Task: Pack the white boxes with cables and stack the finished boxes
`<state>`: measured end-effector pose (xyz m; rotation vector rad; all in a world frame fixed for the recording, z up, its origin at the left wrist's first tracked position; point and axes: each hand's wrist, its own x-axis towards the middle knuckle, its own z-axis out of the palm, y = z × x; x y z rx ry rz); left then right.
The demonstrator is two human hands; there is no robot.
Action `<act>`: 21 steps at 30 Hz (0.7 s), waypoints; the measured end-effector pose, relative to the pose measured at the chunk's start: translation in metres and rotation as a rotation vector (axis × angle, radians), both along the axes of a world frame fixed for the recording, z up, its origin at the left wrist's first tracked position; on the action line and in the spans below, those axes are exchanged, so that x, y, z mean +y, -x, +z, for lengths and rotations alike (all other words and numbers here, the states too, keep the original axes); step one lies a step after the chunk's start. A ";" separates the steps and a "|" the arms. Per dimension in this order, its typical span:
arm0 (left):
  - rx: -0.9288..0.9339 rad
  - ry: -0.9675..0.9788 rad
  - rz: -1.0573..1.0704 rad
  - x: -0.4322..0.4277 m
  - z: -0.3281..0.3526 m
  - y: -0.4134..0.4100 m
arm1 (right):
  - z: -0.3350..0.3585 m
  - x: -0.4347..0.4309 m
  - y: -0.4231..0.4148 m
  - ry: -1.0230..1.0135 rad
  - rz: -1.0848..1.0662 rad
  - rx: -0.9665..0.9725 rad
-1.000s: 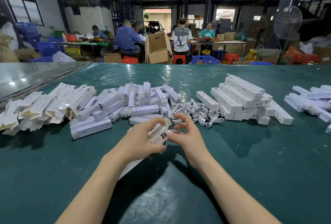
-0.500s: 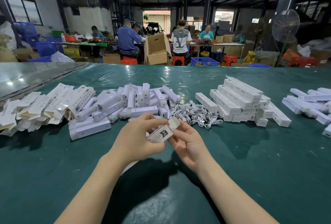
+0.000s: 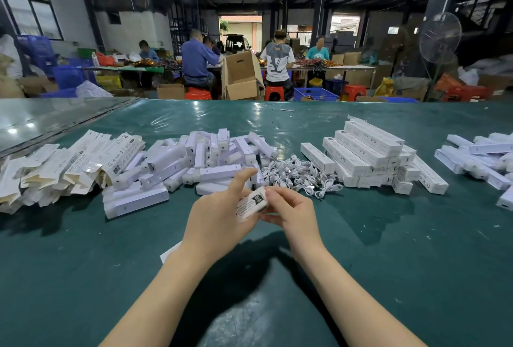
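1. The left hand grips a long white box around its middle. The thumb and lower fingers wrap round it, and the index finger points forward above it.
2. The right hand pinches the far end of the same box. Its fingers curl over the top of that end and its thumb sits underneath.
3. The box is held between both hands just above the green table, in the centre of the view. It is tilted, and a dark printed label faces up. Its near end pokes out below the left wrist.
4. Just beyond the hands, a tangle of white cables lies on the table.
5. To the left of the cables, touching them, sits a loose heap of boxes lying at all angles.
6. Further left is a spread of flat cartons, not yet folded, overlapping one another.
7. To the right of the cables stands a neat stack of boxes, laid side by side in layers. A smaller pile lies well apart at the right edge.
8. Behind the table, several people sit at another long bench, some of them on red stools. An open cardboard carton stands near them, and a standing fan is on the right.
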<state>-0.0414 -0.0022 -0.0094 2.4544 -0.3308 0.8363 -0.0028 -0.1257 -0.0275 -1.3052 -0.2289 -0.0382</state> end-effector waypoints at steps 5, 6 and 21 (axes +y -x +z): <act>-0.096 0.000 -0.010 -0.002 -0.005 -0.001 | 0.000 -0.002 -0.002 -0.007 -0.038 0.036; -0.117 -0.012 -0.009 -0.002 -0.006 -0.001 | -0.001 -0.001 -0.002 0.015 -0.049 0.029; -0.015 0.156 0.004 -0.004 -0.006 -0.006 | 0.001 0.013 0.003 -0.134 -0.009 0.005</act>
